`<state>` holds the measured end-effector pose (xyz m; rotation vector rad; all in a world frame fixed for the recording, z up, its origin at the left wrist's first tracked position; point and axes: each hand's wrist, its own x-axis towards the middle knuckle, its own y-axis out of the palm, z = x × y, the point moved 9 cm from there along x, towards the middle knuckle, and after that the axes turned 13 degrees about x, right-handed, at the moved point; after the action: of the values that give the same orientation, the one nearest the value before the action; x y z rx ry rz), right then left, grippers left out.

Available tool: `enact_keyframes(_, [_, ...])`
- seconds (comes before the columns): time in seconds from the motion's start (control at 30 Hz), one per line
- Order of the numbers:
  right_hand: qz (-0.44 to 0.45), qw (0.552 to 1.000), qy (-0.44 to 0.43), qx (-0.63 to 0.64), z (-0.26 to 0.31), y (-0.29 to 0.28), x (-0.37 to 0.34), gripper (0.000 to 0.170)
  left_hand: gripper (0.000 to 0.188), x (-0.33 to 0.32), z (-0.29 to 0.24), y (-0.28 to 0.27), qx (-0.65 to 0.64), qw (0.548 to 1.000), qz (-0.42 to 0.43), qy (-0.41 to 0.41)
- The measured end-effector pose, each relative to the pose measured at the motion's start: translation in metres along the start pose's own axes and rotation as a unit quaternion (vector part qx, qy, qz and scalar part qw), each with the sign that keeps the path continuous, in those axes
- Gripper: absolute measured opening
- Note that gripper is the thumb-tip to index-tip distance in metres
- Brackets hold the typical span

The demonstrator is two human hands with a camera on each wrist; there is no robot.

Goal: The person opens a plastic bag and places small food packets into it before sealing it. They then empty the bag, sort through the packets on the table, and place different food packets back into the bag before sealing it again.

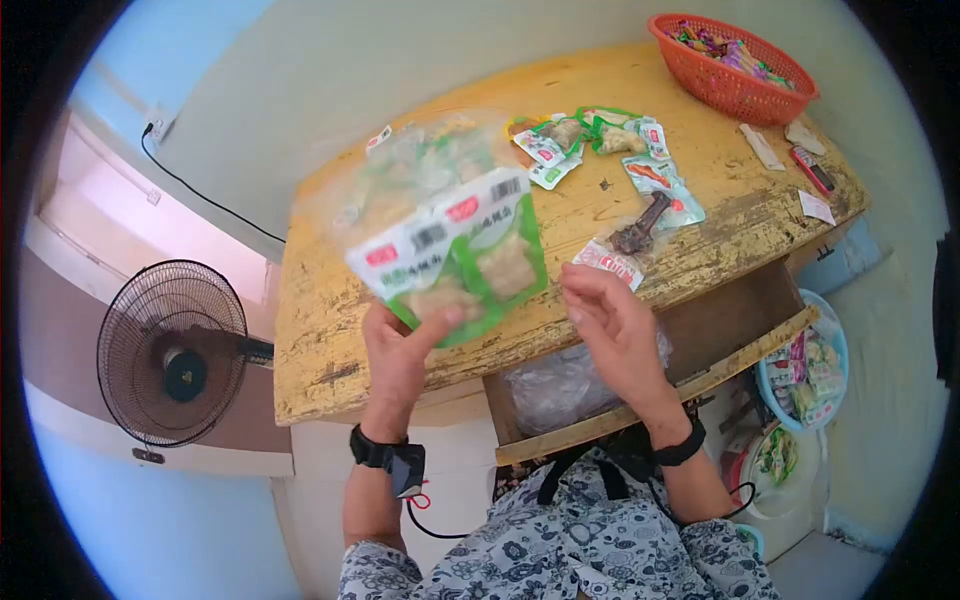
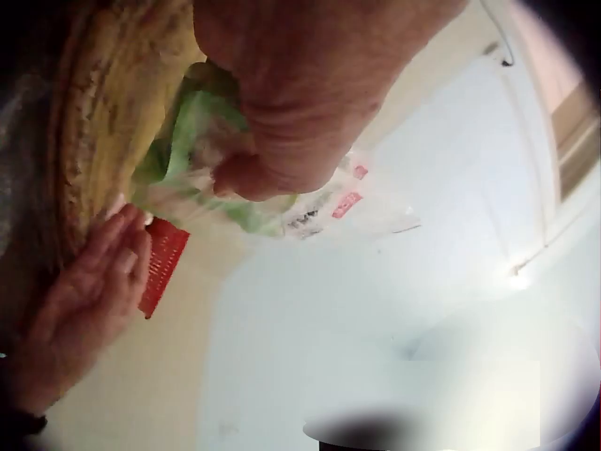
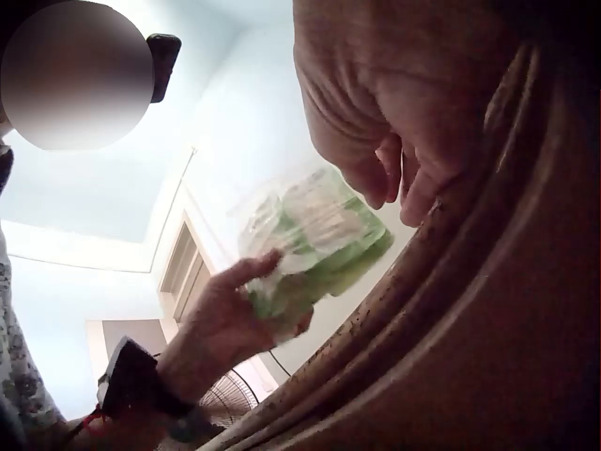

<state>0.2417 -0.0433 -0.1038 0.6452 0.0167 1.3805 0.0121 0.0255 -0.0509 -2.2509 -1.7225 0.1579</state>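
My left hand (image 1: 400,350) grips the lower edge of a clear plastic bag (image 1: 445,255) with green-and-white food packets showing in it, thumb on the near face. The bag is raised over the left of the table, and its far part is blurred. In the right wrist view the same bag (image 3: 315,235) appears tilted in the left hand (image 3: 221,315). My right hand (image 1: 620,335) is above the open drawer, fingers loosely bent and holding nothing. Its fingertips are close to a clear packet with a dark brown drumstick (image 1: 635,238) at the table's front edge.
Several small food packets (image 1: 590,140) and a blue-white packet (image 1: 668,190) lie on the worn yellow table (image 1: 350,330). A red basket (image 1: 715,85) stands behind. The drawer (image 1: 720,335) holds crumpled clear plastic. A fan (image 1: 180,355) stands left; a blue basin (image 1: 835,375) sits lower right.
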Motion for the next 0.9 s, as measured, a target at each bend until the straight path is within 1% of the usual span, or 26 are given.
enact_keyframes(0.1, [-0.002,1.0,0.016,0.008,0.003,0.002,0.003,0.047,0.049,-0.006,0.034,0.006,-0.03,0.999,-0.025,-0.011])
enact_keyframes(0.13, [0.005,1.0,0.018,-0.018,0.009,0.005,0.005,0.053,0.048,-0.008,0.033,0.006,-0.061,0.998,-0.008,-0.009])
enact_keyframes(0.2, [0.023,0.997,0.023,-0.072,0.022,0.013,0.009,0.065,0.049,-0.01,0.033,0.004,-0.059,0.998,-0.001,-0.006])
enact_keyframes(0.3, [0.065,0.988,-0.013,-0.142,0.032,0.028,0.023,0.078,0.051,-0.01,0.035,-0.001,-0.055,0.998,-0.008,0.005])
enact_keyframes(0.4, [0.094,0.99,-0.017,-0.108,0.031,0.048,0.032,0.08,0.052,-0.008,0.036,0.003,-0.064,0.998,0.01,0.011])
enact_keyframes(0.43, [0.099,0.989,0.003,-0.109,0.023,0.048,0.033,0.077,0.052,-0.008,0.036,0.005,-0.069,0.997,0.018,0.012])
enact_keyframes(0.5, [0.113,0.987,0.041,-0.111,0.005,0.052,0.036,0.07,0.052,-0.01,0.035,0.002,-0.062,0.998,0.007,0.019])
enact_keyframes(0.6, [0.106,0.977,0.024,-0.184,0.015,0.056,0.033,0.056,0.053,-0.011,0.022,-0.002,-0.065,0.997,-0.004,0.029])
enact_keyframes(0.63, [0.114,0.978,0.026,-0.172,0.015,0.057,0.035,0.053,0.053,-0.014,0.021,-0.003,-0.066,0.997,-0.005,0.027])
enact_keyframes(0.7, [0.126,0.981,0.029,-0.144,0.014,0.058,0.039,0.047,0.055,-0.009,0.035,-0.002,-0.042,0.999,0.006,0.004])
enact_keyframes(0.73, [0.125,0.979,0.032,-0.156,0.011,0.056,0.039,0.047,0.056,-0.003,0.037,-0.002,-0.031,0.999,0.012,0.002])
enact_keyframes(0.8, [0.126,0.974,0.036,-0.185,0.002,0.048,0.04,0.046,0.056,0.001,0.029,0.002,-0.056,0.998,0.029,0.026])
enact_keyframes(0.83, [0.129,0.974,0.054,-0.18,-0.002,0.046,0.04,0.046,0.057,-0.002,0.028,0.003,-0.067,0.997,0.036,0.031])
enact_keyframes(0.9, [0.129,0.974,0.087,-0.163,-0.009,0.045,0.039,0.047,0.057,-0.002,0.022,-0.003,-0.084,0.994,0.014,0.062])
